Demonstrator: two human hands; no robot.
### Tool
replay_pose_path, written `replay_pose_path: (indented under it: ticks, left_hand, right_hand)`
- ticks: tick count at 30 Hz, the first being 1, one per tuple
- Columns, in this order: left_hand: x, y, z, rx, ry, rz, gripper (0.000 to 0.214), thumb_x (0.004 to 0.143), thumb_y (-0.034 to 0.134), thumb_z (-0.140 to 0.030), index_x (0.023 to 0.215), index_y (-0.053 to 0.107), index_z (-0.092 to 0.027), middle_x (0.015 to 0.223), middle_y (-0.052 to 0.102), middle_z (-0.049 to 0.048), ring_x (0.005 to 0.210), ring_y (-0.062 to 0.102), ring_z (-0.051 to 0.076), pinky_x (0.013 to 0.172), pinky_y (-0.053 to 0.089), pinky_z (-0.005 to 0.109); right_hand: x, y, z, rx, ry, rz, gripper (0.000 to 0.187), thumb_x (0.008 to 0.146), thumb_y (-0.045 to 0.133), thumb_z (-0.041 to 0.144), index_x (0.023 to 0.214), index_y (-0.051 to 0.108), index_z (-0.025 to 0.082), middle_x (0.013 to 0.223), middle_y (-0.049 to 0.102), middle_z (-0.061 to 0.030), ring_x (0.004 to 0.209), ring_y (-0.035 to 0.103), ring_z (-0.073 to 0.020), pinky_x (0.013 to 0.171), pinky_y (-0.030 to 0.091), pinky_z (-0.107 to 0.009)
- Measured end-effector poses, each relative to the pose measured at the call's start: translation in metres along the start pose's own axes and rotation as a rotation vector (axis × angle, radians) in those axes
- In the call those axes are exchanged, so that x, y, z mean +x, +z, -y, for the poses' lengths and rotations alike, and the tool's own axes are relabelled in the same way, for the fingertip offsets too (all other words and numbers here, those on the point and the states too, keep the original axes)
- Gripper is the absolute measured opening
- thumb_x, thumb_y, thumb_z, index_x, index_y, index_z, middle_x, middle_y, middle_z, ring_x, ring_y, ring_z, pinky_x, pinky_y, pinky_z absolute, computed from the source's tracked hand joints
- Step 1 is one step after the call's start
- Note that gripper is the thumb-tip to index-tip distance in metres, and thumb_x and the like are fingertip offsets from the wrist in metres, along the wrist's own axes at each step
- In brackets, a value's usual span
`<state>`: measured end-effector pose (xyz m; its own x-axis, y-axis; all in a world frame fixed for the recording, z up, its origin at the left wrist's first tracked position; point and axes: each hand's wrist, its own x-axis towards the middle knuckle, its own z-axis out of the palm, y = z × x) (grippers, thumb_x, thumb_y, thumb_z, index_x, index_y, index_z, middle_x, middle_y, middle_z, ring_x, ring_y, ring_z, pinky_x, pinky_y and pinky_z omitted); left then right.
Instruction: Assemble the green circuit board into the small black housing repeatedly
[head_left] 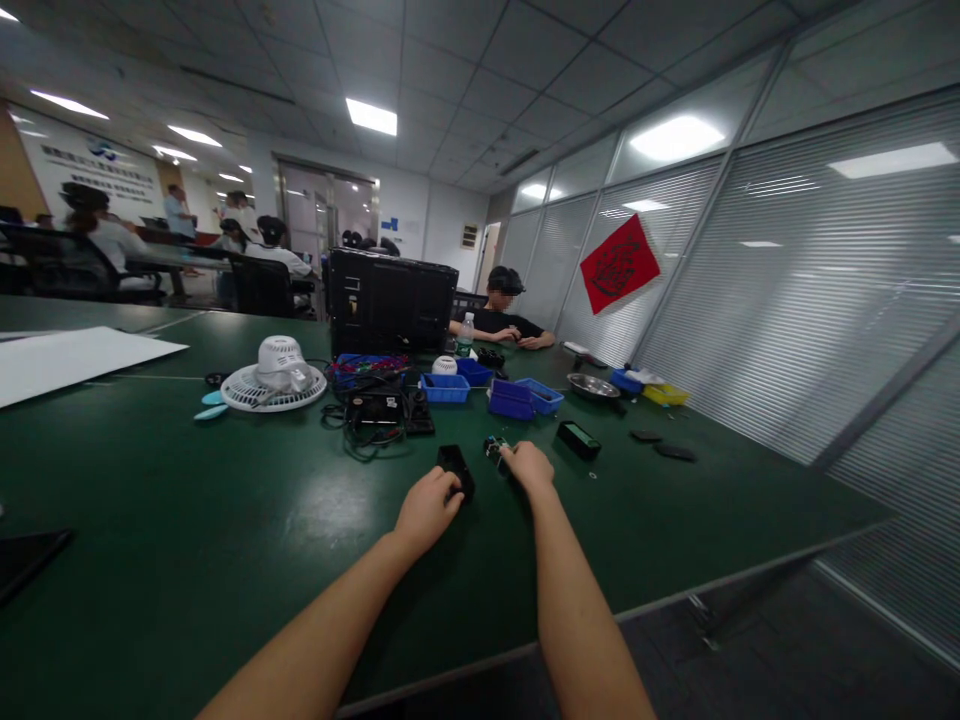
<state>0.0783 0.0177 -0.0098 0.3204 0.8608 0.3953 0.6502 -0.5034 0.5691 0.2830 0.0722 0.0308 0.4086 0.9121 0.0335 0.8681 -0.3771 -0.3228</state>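
Note:
My left hand [429, 508] is closed on the near end of a black plastic housing [452, 461], which rests on the green table. To its right, my right hand [530, 466] grips a small circuit board [493, 447] with wires, just above or on the tabletop; I cannot tell which. Part of the board is hidden under the fingers. Beyond my right hand lies a black open box [578, 439] with a greenish inside. A tiny pale ring [592, 475] sits near it.
Several blue bins [445, 388], a tangle of cables [364, 435] and a black panel [391, 300] stand ahead. A white fan part [274, 385] is at left. A metal bowl [592, 388] and flat black pieces [675, 452] lie right. A person [504, 312] sits across the table.

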Motion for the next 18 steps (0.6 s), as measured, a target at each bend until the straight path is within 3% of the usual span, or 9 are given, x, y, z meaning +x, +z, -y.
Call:
replay_pose_path:
  ticks: [6,10,14,18]
  left_hand:
    - [0.000,0.003,0.002,-0.030,0.021,0.019,0.015,0.076,0.048,-0.018,0.087,0.058,-0.021,0.077,0.051,-0.0002,0.068,0.050,0.011,0.063,0.037,0.022]
    - [0.000,0.006,0.005,-0.054,0.002,0.013,0.021,0.075,0.050,-0.018,0.094,0.056,-0.022,0.074,0.052,-0.0017,0.064,0.048,0.011,0.062,0.036,0.022]
    - [0.001,0.008,0.008,-0.094,-0.027,0.009,0.029,0.073,0.051,-0.018,0.102,0.049,-0.022,0.070,0.052,-0.0038,0.061,0.048,0.010,0.058,0.034,0.021]
    - [0.002,0.009,0.009,-0.121,-0.043,0.009,0.024,0.073,0.052,-0.019,0.097,0.049,-0.021,0.068,0.052,-0.0044,0.059,0.047,0.010,0.057,0.034,0.021]
  right_hand:
    - [-0.014,0.011,0.018,-0.060,-0.231,-0.145,0.038,0.069,0.058,0.049,0.090,0.059,0.018,0.100,0.059,-0.0109,0.093,0.054,-0.0234,0.071,0.041,-0.029]
    - [-0.013,0.008,0.017,0.060,-0.270,-0.120,0.040,0.066,0.059,0.053,0.089,0.057,0.020,0.094,0.060,-0.0074,0.088,0.055,-0.0204,0.069,0.040,-0.027]
    - [-0.008,0.003,0.014,0.173,-0.198,-0.072,0.040,0.076,0.047,0.052,0.096,0.058,0.019,0.093,0.063,-0.0065,0.084,0.058,-0.0173,0.066,0.040,-0.024]
    - [-0.011,0.005,0.017,0.086,-0.257,0.011,0.046,0.068,0.055,0.055,0.095,0.063,0.019,0.098,0.064,-0.0079,0.092,0.057,-0.0211,0.069,0.041,-0.025]
